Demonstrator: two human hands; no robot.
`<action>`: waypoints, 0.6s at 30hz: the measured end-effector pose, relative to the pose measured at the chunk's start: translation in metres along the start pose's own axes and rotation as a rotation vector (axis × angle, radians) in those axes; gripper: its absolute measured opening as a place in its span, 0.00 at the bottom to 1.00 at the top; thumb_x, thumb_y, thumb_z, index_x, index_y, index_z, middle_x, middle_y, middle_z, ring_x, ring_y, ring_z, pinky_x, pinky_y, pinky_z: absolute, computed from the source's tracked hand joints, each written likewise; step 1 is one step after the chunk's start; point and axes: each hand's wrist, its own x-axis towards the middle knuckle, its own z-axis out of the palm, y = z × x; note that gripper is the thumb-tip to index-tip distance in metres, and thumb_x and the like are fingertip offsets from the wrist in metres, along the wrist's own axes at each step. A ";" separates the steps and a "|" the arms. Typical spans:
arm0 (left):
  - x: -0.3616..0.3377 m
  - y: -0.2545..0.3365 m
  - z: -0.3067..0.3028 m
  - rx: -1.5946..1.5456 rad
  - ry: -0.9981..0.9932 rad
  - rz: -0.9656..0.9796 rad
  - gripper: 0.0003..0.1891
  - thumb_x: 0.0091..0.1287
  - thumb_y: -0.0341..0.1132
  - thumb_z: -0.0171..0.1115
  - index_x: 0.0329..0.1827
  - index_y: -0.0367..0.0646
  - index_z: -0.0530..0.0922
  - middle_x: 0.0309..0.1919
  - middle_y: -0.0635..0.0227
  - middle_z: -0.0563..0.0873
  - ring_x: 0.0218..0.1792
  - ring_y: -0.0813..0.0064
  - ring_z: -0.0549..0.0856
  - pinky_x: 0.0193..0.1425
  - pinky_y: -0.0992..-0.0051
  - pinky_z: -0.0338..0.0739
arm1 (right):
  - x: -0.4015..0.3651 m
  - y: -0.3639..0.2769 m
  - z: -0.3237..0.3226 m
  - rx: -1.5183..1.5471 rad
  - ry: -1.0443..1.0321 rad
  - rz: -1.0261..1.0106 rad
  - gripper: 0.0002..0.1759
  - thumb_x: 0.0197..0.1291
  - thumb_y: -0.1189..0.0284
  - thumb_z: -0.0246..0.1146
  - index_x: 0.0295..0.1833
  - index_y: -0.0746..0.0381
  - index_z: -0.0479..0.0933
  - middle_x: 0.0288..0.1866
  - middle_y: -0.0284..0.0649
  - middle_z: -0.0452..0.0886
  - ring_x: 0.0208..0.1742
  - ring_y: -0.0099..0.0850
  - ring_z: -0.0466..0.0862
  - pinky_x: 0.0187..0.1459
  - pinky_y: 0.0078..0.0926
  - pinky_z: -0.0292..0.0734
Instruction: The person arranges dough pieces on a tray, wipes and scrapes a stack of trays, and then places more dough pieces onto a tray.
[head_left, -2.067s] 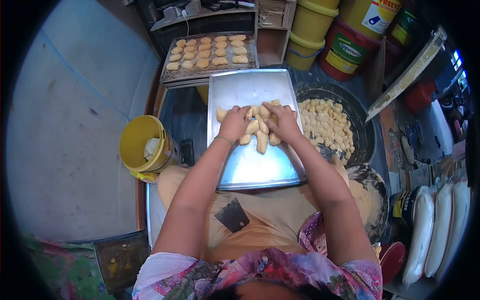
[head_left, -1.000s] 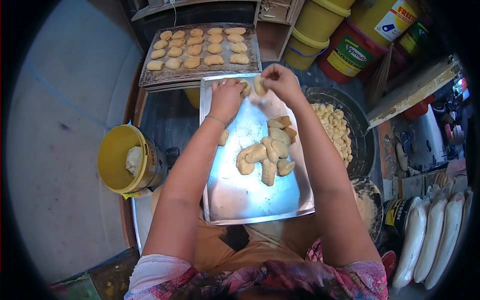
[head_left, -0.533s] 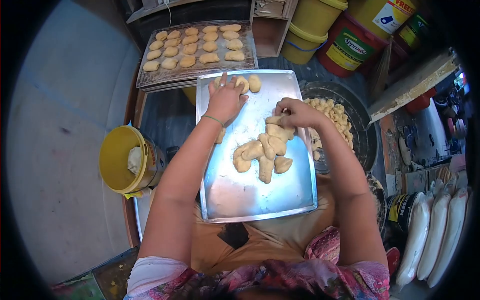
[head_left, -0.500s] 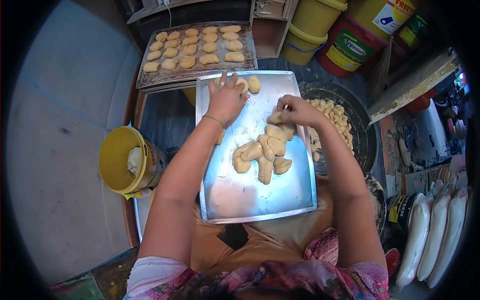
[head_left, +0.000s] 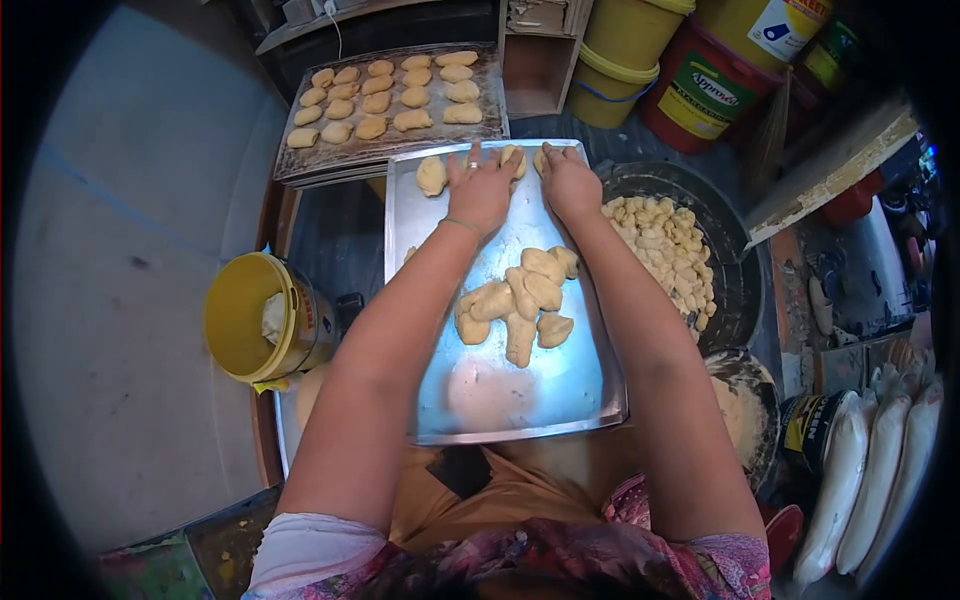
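A shiny metal tray [head_left: 470, 405] rests across my lap. My left hand [head_left: 482, 192] lies palm down near its far edge, fingers spread among the dough pieces there. One rounded dough piece [head_left: 432, 176] sits left of that hand, and another dough piece [head_left: 513, 160] shows by its fingertips. At the far right corner, my right hand [head_left: 572, 185] has its fingers curled down on a dough piece [head_left: 540, 162], mostly hidden under them. A loose heap of elongated dough pieces [head_left: 520, 295] lies mid-tray, between my forearms.
Behind on the left, a dark baking sheet [head_left: 345, 155] carries rows of shaped dough. A black basin [head_left: 738, 290] full of small dough lumps stands right of the tray. On the left is a yellow bucket [head_left: 232, 345]; stacked tubs [head_left: 625, 60] stand at the back.
My right hand has carried a dough piece from the heap to the tray's far edge. My left hand has shifted rightward, uncovering a piece at the far left corner.
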 end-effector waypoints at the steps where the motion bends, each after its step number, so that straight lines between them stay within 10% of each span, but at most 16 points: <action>1: -0.008 0.001 -0.009 -0.010 0.054 0.013 0.26 0.68 0.41 0.59 0.71 0.54 0.72 0.69 0.57 0.73 0.74 0.50 0.64 0.72 0.38 0.48 | 0.001 -0.006 -0.005 -0.033 -0.039 0.017 0.21 0.67 0.65 0.55 0.64 0.53 0.78 0.50 0.42 0.80 0.48 0.43 0.84 0.46 0.40 0.80; 11: -0.126 -0.017 -0.125 -0.226 -0.608 -0.117 0.23 0.66 0.35 0.60 0.65 0.47 0.77 0.70 0.52 0.68 0.73 0.54 0.63 0.72 0.50 0.57 | -0.008 -0.016 -0.048 0.029 0.005 -0.022 0.23 0.64 0.60 0.61 0.64 0.53 0.77 0.56 0.44 0.77 0.60 0.44 0.78 0.59 0.43 0.73; 18: -0.117 -0.060 -0.097 -0.519 -0.421 -0.154 0.25 0.59 0.28 0.65 0.63 0.43 0.77 0.62 0.50 0.76 0.64 0.48 0.73 0.67 0.62 0.70 | -0.064 -0.037 -0.089 0.316 -0.675 -0.266 0.22 0.60 0.63 0.65 0.58 0.61 0.78 0.54 0.50 0.79 0.58 0.47 0.78 0.60 0.40 0.73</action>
